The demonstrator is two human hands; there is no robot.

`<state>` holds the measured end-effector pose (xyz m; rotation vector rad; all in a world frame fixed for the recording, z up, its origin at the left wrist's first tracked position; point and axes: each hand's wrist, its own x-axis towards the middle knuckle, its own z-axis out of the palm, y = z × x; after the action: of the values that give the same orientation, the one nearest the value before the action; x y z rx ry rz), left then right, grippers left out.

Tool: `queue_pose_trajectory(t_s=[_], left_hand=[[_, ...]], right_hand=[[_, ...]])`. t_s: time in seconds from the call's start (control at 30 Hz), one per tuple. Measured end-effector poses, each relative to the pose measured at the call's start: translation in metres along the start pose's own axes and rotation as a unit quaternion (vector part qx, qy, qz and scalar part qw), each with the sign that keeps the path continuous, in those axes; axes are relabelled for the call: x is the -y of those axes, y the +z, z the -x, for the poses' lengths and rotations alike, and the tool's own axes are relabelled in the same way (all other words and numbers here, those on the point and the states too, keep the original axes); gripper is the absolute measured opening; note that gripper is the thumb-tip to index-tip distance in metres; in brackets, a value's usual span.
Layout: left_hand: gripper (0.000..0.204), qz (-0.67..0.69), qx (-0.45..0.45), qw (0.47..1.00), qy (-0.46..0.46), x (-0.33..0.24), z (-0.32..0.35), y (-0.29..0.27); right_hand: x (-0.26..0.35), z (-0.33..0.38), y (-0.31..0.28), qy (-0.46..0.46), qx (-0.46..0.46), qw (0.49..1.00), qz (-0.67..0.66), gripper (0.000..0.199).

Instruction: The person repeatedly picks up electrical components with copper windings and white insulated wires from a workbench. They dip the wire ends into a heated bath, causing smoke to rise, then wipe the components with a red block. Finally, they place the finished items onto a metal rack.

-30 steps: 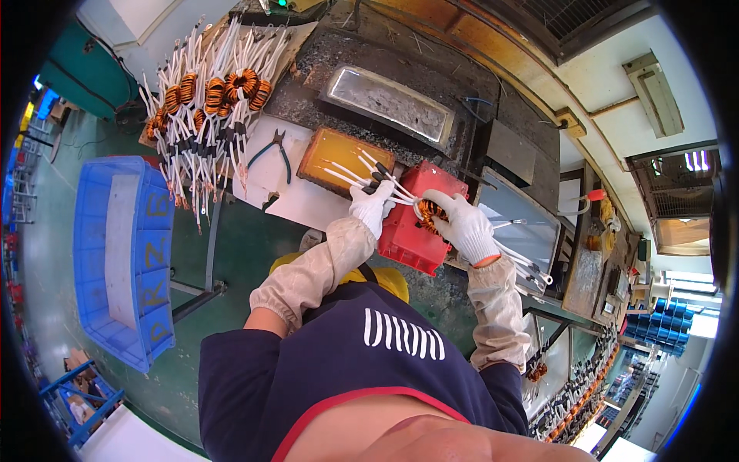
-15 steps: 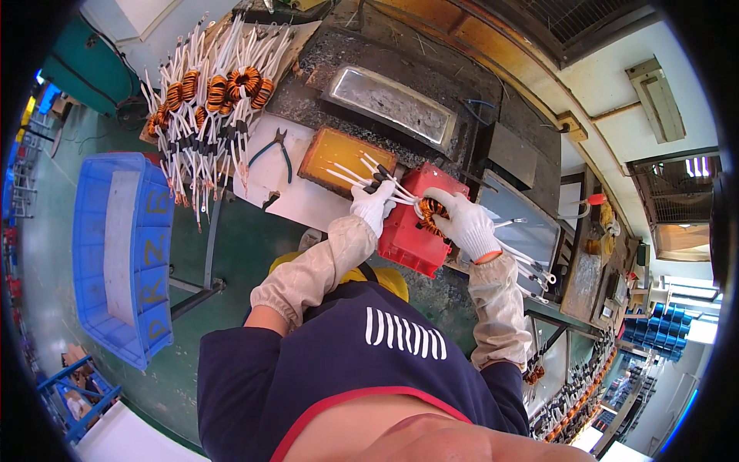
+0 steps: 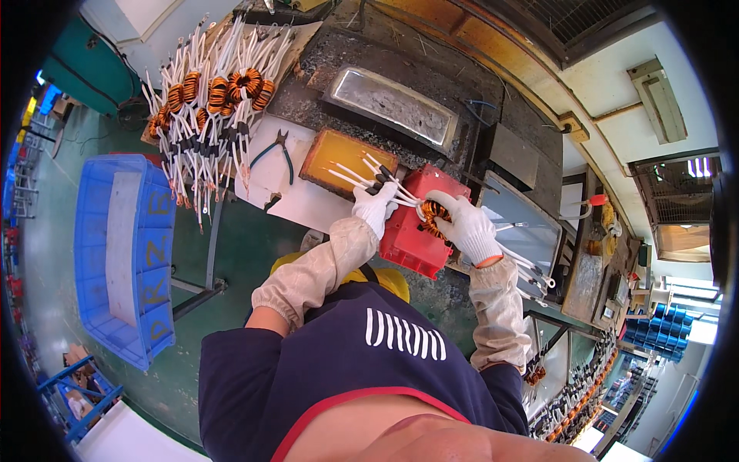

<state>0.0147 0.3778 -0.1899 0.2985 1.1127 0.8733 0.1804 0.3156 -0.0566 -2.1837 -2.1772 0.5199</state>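
Observation:
Both hands wear white gloves. My right hand (image 3: 468, 229) is closed round a toroidal coil (image 3: 434, 219) wound with orange-copper wire, above a red plastic box (image 3: 416, 240). White leads run out of the coil on both sides. My left hand (image 3: 375, 208) grips the bundle of white leads (image 3: 389, 192) on the left near their black sleeves. Their bare copper ends reach over a rectangular amber block or tray (image 3: 339, 152). On the right, the other leads (image 3: 523, 266) hang past my right wrist, with metal lugs at their ends.
Behind the box lies a metal trough (image 3: 396, 104) with a grey, shiny surface. Green-handled pliers (image 3: 282, 154) rest on a white board. At the far left is a heap of similar coils (image 3: 219, 96). A blue crate (image 3: 150, 262) stands at left, and a grey-blue tray (image 3: 519, 223) at right.
Both hands keep their hold on the coil and its leads. The whole picture has shifted only very slightly; nothing else has visibly moved.

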Motion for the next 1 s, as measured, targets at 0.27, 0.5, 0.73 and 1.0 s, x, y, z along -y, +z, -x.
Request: queue_pose_trajectory(t_s=[0.27,0.5,0.73,1.0], left_hand=[[0.051,-0.052,0.041,0.997,0.05,-0.011,0.003,0.015],[0.057,-0.096,0.096,0.986,0.093,-0.022,-0.025,0.05],[0.062,-0.136,0.111,0.98,0.097,-0.022,-0.062,0.077],[0.058,-0.091,0.133,0.984,0.074,-0.017,-0.096,0.08]], right_hand=[[-0.007,0.022,0.023,0.04,-0.086,0.992,-0.078,0.048],[0.0,0.018,0.029,0.154,-0.138,0.971,-0.12,0.05],[-0.004,-0.002,0.027,0.212,-0.152,0.958,-0.122,0.048],[0.003,-0.021,0.015,0.248,-0.118,0.955,-0.111,0.046]])
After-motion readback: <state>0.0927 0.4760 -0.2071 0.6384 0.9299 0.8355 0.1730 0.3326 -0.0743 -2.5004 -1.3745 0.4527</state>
